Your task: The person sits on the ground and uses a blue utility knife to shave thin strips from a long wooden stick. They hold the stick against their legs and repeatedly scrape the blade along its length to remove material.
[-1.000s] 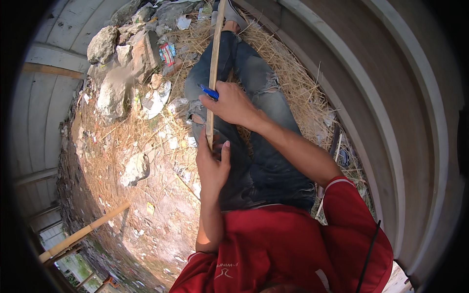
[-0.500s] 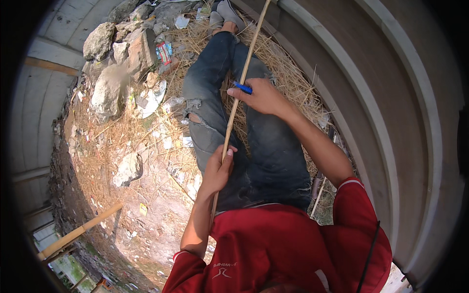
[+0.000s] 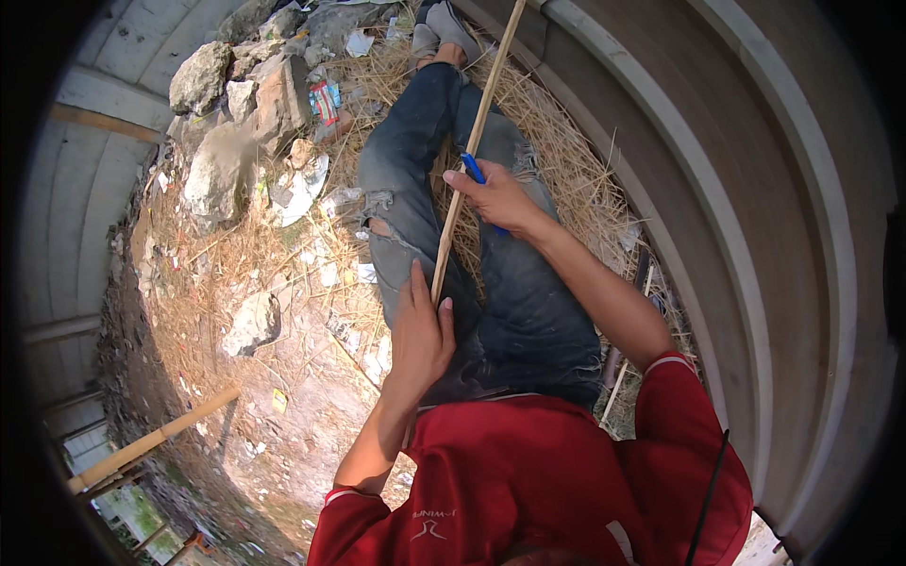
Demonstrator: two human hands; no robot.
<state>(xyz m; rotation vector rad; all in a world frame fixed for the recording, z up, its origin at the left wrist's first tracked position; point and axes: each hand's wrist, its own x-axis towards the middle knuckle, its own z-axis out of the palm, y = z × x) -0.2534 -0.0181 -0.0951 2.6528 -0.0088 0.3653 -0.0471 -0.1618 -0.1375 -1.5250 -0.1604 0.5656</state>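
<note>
From the head view, we held a long thin wooden stick (image 3: 469, 156) slanting over our jeans (image 3: 491, 274). Our left hand (image 3: 422, 332) closed its fingers around the lower end; our right hand (image 3: 495, 198), higher up, pinched a blue-handled tool (image 3: 475, 170) against it. We judged steady support below and short, controlled strokes away from the legs would serve best. Rocks (image 3: 222, 170) lay beside the straw (image 3: 566, 160).

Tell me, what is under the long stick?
Under the stick lie the jeans-clad legs and straw. The left hand holds its lower end, the right hand its middle; that end is hidden.
</note>
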